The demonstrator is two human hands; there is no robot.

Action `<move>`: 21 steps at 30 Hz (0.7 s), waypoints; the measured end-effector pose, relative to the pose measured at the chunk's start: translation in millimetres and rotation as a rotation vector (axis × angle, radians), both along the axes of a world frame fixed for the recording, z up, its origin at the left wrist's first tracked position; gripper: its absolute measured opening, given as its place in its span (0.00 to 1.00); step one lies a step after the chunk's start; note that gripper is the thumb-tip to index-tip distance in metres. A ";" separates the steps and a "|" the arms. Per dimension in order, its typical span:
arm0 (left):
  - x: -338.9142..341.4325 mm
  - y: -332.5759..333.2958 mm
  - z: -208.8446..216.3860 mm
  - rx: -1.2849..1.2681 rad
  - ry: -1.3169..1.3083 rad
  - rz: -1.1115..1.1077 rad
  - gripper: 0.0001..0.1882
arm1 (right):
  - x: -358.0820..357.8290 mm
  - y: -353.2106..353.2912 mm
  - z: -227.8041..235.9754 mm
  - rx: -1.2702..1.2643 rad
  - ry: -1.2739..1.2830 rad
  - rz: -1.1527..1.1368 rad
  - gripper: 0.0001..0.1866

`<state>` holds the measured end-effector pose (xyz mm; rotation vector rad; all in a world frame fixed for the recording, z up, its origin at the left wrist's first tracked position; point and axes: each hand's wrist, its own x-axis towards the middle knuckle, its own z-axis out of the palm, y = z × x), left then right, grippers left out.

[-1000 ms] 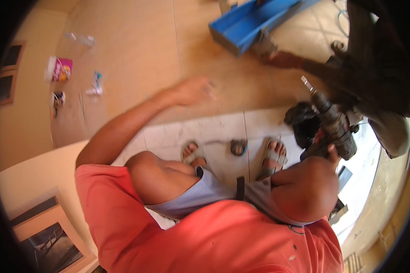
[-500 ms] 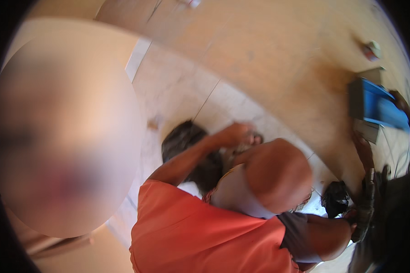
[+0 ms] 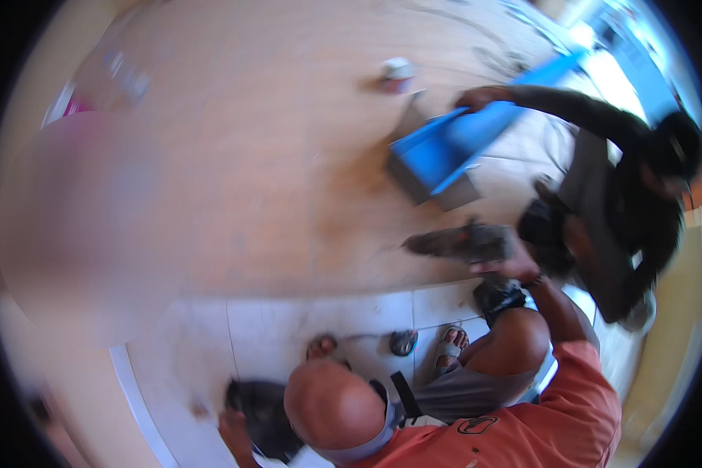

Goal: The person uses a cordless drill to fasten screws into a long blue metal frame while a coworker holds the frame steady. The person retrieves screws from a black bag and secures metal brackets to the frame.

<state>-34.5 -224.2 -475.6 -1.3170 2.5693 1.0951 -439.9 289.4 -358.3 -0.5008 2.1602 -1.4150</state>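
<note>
Drill (image 3: 460,244) held in the right hand (image 3: 511,256), left hand (image 3: 232,427) low beside a dark bundle (image 3: 267,413)

The right hand is closed around the rear of the drill, holding it up and away from the body, with a dark band (image 3: 535,280) at the wrist. The drill is grey-black and chunky, with mottled, dirty-looking sides and a small touch of red along the top. Its nose narrows to a dark tip that points left of the right hand, over the tan floor (image 3: 249,195). Motion blur softens its outline, so the very end is probably less blunt than it appears.

The left hand is well apart from the drill, down at the lower left by the dark bundle on the white tiles (image 3: 265,320); I cannot tell whether its fingers grip anything.

Just below the right hand sits a crumpled black bag (image 3: 498,301), near the bent knee (image 3: 516,343). Farther out beyond the right hand, a co-worker's hand (image 3: 482,97) rests on the edge of a long blue metal trough (image 3: 423,156), and a small white-and-red tub (image 3: 398,72) stands past the trough.
</note>
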 end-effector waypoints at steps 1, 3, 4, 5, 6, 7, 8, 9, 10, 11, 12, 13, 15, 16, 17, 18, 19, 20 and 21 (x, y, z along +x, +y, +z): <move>23.4 -18.4 -53.4 0.176 0.295 0.068 0.20 | -2.9 11.6 -0.2 -0.095 -0.061 0.011 0.29; -103.0 48.0 93.2 0.285 -0.121 -0.062 0.28 | 7.2 36.6 14.1 -0.098 -0.142 -0.081 0.27; -124.7 35.9 116.8 0.282 -0.114 -0.133 0.27 | 6.6 37.2 28.5 -0.101 -0.117 -0.094 0.26; -143.3 22.9 137.6 0.292 -0.121 -0.205 0.26 | 8.3 37.4 43.3 -0.090 -0.102 -0.111 0.25; -170.7 27.8 166.5 0.342 -0.027 -0.248 0.25 | 29.3 30.3 47.0 -0.036 -0.080 -0.145 0.24; -176.1 11.2 171.0 0.293 -0.096 -0.217 0.25 | 36.2 30.7 62.0 -0.010 -0.106 -0.172 0.25; -179.6 -3.4 181.8 0.367 -0.108 -0.242 0.26 | 39.2 32.1 78.5 0.017 -0.134 -0.198 0.25; -187.0 2.2 211.7 0.444 -0.124 -0.269 0.26 | 48.4 41.6 106.3 0.048 -0.162 -0.227 0.26; -195.8 11.5 242.0 0.417 -0.123 -0.309 0.24 | 54.6 49.1 136.3 0.008 -0.207 -0.259 0.27; -199.4 15.6 266.8 0.386 -0.119 -0.351 0.22 | 71.4 54.2 159.4 -0.007 -0.214 -0.302 0.27; -197.7 14.6 291.2 0.348 -0.096 -0.386 0.20 | 89.5 53.6 177.3 -0.028 -0.205 -0.335 0.27; -209.0 22.8 311.4 0.390 -0.159 -0.458 0.21 | 100.8 55.3 194.7 -0.033 -0.204 -0.374 0.27; -241.5 53.3 346.8 0.467 -0.282 -0.614 0.21 | 130.9 61.3 245.3 -0.041 -0.293 -0.503 0.28; -256.3 72.1 355.8 0.510 -0.323 -0.678 0.21 | 143.4 66.7 261.7 -0.015 -0.317 -0.536 0.27; -274.3 93.6 361.2 0.512 -0.326 -0.789 0.21 | 157.0 72.9 271.3 0.021 -0.339 -0.568 0.27; -291.2 117.5 357.7 0.517 -0.316 -0.891 0.21 | 169.9 81.4 272.2 0.037 -0.342 -0.595 0.28; -303.7 140.1 342.0 0.539 -0.276 -0.977 0.21 | 186.1 91.7 270.7 0.049 -0.348 -0.621 0.28; -321.1 168.7 313.1 0.572 -0.247 -1.087 0.21 | 202.9 102.6 263.1 0.054 -0.355 -0.687 0.27; -341.5 206.1 288.1 0.564 -0.258 -1.217 0.21 | 218.7 111.3 254.5 0.060 -0.365 -0.747 0.27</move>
